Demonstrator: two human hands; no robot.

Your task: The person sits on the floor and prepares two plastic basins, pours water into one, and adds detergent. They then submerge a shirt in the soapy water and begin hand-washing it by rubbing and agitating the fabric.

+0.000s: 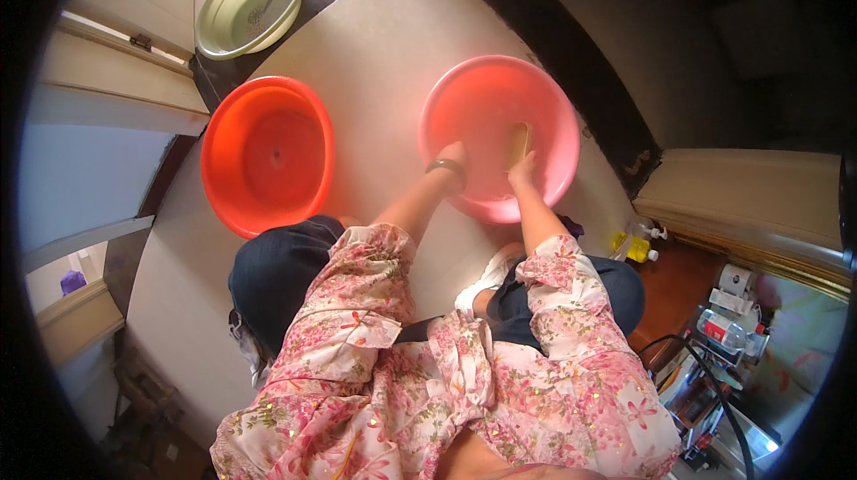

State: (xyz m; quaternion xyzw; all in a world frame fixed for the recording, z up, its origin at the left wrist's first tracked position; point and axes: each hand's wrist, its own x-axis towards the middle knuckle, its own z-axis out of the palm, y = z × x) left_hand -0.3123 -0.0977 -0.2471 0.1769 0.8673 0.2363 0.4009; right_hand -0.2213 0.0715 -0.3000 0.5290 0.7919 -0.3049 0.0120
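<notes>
A pink plastic basin (492, 78) stands on the floor in front of me, with both my hands inside its rim. My right hand (522, 167) grips the near end of a long yellowish object (519, 140), whose exact kind I cannot tell. My left hand (456, 157), with a dark bracelet (447, 165) at the wrist, reaches down by the basin's left side. Its fingers are blurred and hard to make out. Left of it on the floor stands an orange-red plastic basin (271, 152), with a small dark spot at its bottom.
A pale green basin (253, 5) with liquid in it stands at the upper left by a door frame. Bottles, one with yellow liquid (633, 248), are at the right beside a brown surface (679, 279). My knees flank the near floor, and a cluttered shelf lies lower right.
</notes>
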